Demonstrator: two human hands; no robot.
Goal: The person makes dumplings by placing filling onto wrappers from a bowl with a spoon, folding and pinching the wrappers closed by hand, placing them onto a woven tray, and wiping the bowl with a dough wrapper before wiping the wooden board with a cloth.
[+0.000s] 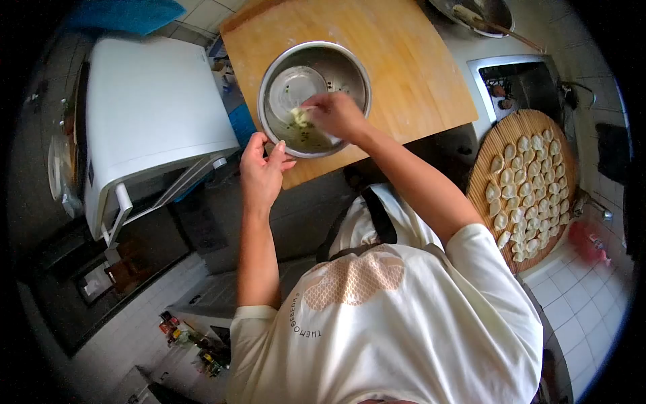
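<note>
A steel mixing bowl [365, 81] stands at the front edge of a wooden board, with green bits and a wet film inside. My left hand [264, 165] grips its near-left rim, thumb at the edge and fingers against the outside. Inside the bowl is my right hand [334, 116], somewhat blurred, its fingers closed on a pale dough-like lump [300, 117] low against the wall. Green specks lie around the lump, whose exact kind I cannot make out.
The wooden board [410, 74] lies under the bowl. Right of it are a sink [518, 84] and a round slatted tray [481, 165] bearing several rows of dumplings. A white appliance [158, 101] stands to the left. At the top right is a pan [494, 12] with a wooden-handled utensil.
</note>
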